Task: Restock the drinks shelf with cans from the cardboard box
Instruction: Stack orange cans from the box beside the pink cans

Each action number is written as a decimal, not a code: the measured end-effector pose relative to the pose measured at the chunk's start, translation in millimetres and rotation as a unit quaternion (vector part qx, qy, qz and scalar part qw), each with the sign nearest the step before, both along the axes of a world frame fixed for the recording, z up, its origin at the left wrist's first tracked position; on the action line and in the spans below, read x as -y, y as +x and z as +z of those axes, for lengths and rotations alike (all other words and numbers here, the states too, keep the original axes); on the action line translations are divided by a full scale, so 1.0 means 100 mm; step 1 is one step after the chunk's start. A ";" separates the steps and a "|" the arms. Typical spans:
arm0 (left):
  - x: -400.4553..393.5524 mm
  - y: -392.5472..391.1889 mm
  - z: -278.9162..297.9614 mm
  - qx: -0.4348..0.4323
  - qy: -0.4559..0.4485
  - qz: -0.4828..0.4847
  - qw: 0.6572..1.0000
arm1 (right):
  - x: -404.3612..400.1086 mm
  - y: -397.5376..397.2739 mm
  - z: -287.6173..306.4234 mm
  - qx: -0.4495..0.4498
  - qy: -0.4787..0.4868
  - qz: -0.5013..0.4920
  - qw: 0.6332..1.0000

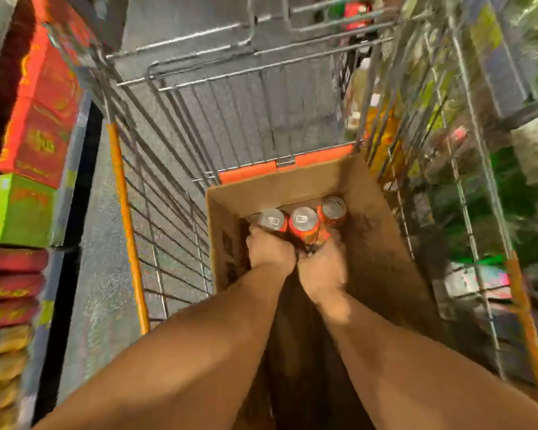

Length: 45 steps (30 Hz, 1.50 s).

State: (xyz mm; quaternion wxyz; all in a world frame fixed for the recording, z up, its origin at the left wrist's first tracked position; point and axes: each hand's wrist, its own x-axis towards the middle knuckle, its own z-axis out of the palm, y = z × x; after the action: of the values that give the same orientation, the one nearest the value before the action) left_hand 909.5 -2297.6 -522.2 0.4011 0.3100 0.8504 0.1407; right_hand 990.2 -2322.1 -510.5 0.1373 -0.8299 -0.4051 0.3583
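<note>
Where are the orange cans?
In the head view, three cans stand in the box inside the cart, right beyond both hands.

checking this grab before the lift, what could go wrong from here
1. Both hands, left and right, reach around three cans at once; one could likely slip out on the lift.
2. The cans sit deep in the box, so knuckles or cans may catch on its walls.
3. The box sits in a wire cart; a dropped can could be dented.
</note>
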 end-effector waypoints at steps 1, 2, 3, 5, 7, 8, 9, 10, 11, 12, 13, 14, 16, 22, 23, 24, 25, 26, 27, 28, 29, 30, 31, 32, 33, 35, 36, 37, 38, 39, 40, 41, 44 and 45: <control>-0.03 -0.01 -0.08 0.004 -0.001 0.013 1.000 | -0.07 -0.01 -0.05 0.015 -0.027 -0.017 0.999; -0.05 -0.01 -0.13 0.004 0.001 0.022 1.000 | -0.11 -0.01 -0.11 0.032 -0.046 -0.025 0.998; -0.08 -0.02 -0.18 0.001 0.008 0.025 1.000 | -0.14 -0.01 -0.19 0.035 -0.046 -0.022 0.998; -0.12 -0.02 -0.26 -0.009 0.024 0.022 0.999 | -0.17 -0.05 -0.35 0.016 -0.031 0.007 0.999; -0.16 -0.02 -0.34 -0.010 0.041 0.033 0.999 | -0.18 -0.08 -0.47 -0.003 -0.008 0.014 1.000; -0.17 -0.03 -0.37 -0.014 0.048 0.039 0.998 | -0.20 -0.10 -0.51 -0.008 0.005 0.011 1.000; -0.18 -0.04 -0.40 -0.020 0.056 0.040 0.997 | -0.21 -0.12 -0.54 -0.014 0.017 0.009 1.000; -0.19 -0.05 -0.42 -0.023 0.061 0.039 0.997 | -0.23 -0.14 -0.55 -0.016 0.025 0.011 1.000; -0.19 -0.06 -0.43 -0.021 0.063 0.037 0.997 | -0.24 -0.15 -0.57 -0.015 0.030 0.011 0.999; -0.18 -0.06 -0.42 -0.019 0.064 0.032 0.997 | -0.25 -0.16 -0.57 -0.011 0.030 0.008 0.999; -0.18 -0.06 -0.43 -0.018 0.063 0.026 0.997 | -0.27 -0.17 -0.59 -0.004 0.029 0.004 1.000; -0.17 -0.07 -0.43 -0.018 0.061 0.022 0.998 | -0.27 -0.17 -0.59 0.004 0.028 0.002 1.000; -0.14 -0.07 -0.41 -0.015 0.055 0.024 0.998 | -0.27 -0.17 -0.61 0.015 0.028 0.012 0.999; -0.12 -0.09 -0.39 -0.022 0.033 0.023 0.999 | -0.20 -0.19 -0.63 0.033 0.051 0.014 0.998; -0.12 -0.09 -0.40 -0.023 0.032 0.022 0.999 | -0.19 -0.20 -0.63 0.034 0.064 0.006 0.997; -0.12 -0.10 -0.41 -0.021 0.031 0.024 0.999 | -0.19 -0.20 -0.64 0.032 0.075 -0.002 0.997; -0.12 -0.10 -0.43 -0.017 0.033 0.029 0.999 | -0.20 -0.20 -0.64 0.029 0.083 -0.007 0.996; -0.12 -0.10 -0.43 -0.012 0.035 0.034 0.999 | -0.20 -0.21 -0.65 0.025 0.084 -0.011 0.996; -0.12 -0.10 -0.44 -0.007 0.037 0.038 0.999 | -0.21 -0.21 -0.65 0.020 0.083 -0.015 0.996; -0.11 -0.10 -0.46 -0.003 0.038 0.041 0.998 | -0.21 -0.20 -0.65 0.019 0.084 -0.018 0.996; -0.11 -0.10 -0.47 -0.002 0.039 0.042 0.998 | -0.21 -0.20 -0.67 0.021 0.087 -0.019 0.996; -0.10 -0.10 -0.47 -0.003 0.039 0.040 0.998 | -0.21 -0.20 -0.68 0.024 0.093 -0.018 0.995; -0.10 -0.10 -0.48 -0.005 0.038 0.038 0.999 | -0.22 -0.19 -0.68 0.029 0.102 -0.014 0.994; -0.10 -0.09 -0.48 -0.006 0.038 0.038 0.999 | -0.22 -0.18 -0.69 0.035 0.109 -0.007 0.993; -0.11 -0.10 -0.49 -0.005 0.039 0.039 0.998 | -0.23 -0.17 -0.70 0.041 0.111 0.003 0.993; -0.12 -0.10 -0.50 -0.005 0.039 0.046 0.998 | -0.24 -0.17 -0.70 0.048 0.107 0.021 0.993; -0.12 -0.09 -0.51 -0.006 0.044 0.049 0.998 | -0.24 -0.17 -0.71 0.048 0.106 0.025 0.993; -0.12 -0.08 -0.51 -0.007 0.052 0.053 0.997 | -0.23 -0.17 -0.71 0.047 0.106 0.025 0.993; -0.11 -0.08 -0.51 -0.007 0.060 0.055 0.997 | -0.23 -0.17 -0.71 0.044 0.107 0.021 0.993; -0.10 -0.07 -0.50 -0.007 0.066 0.057 0.996 | -0.22 -0.17 -0.70 0.039 0.109 0.018 0.993; -0.10 -0.06 -0.47 -0.006 0.069 0.058 0.996 | -0.22 -0.16 -0.69 0.033 0.114 0.016 0.993; -0.10 -0.06 -0.44 -0.006 0.073 0.056 0.996 | -0.21 -0.15 -0.66 0.028 0.118 0.012 0.993; -0.09 -0.05 -0.28 0.004 0.081 0.034 0.996 | -0.16 -0.10 -0.50 0.004 0.126 -0.001 0.992; -0.07 -0.05 -0.21 0.009 0.082 0.022 0.996 | -0.12 -0.08 -0.42 -0.001 0.134 -0.003 0.991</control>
State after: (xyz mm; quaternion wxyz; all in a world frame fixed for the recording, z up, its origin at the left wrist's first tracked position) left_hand 904.6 -2290.3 -542.8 0.3786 0.3216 0.8390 0.2221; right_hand 982.2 -2309.6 -552.5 0.2491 -0.8048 -0.4468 0.3012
